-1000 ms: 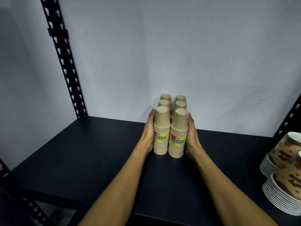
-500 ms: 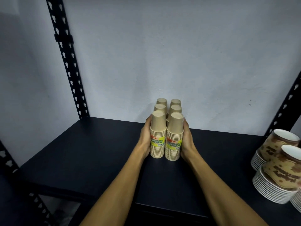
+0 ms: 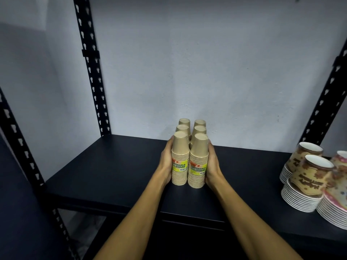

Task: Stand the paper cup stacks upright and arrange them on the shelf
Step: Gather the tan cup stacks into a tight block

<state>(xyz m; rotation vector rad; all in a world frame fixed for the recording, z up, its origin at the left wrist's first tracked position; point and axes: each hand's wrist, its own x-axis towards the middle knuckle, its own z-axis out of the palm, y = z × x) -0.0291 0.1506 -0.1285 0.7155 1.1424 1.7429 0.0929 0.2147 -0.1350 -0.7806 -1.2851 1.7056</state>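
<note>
Six kraft paper cup stacks (image 3: 188, 154) stood upside down in two rows of three on the black shelf (image 3: 105, 171), near the wall. The left hand (image 3: 166, 160) and right hand (image 3: 213, 164) pressed flat against the front stacks' outer sides, fingers extended. Patterned cup stacks (image 3: 308, 177) sat well apart at the right.

Bare dark shelf (image 3: 116, 166) lay open to the left of the kraft cup stacks (image 3: 189, 158) as far as the black slotted upright (image 3: 92, 72), while printed cup stacks (image 3: 311, 177) crowded the right end and the wall (image 3: 206, 72) closed the back.
</note>
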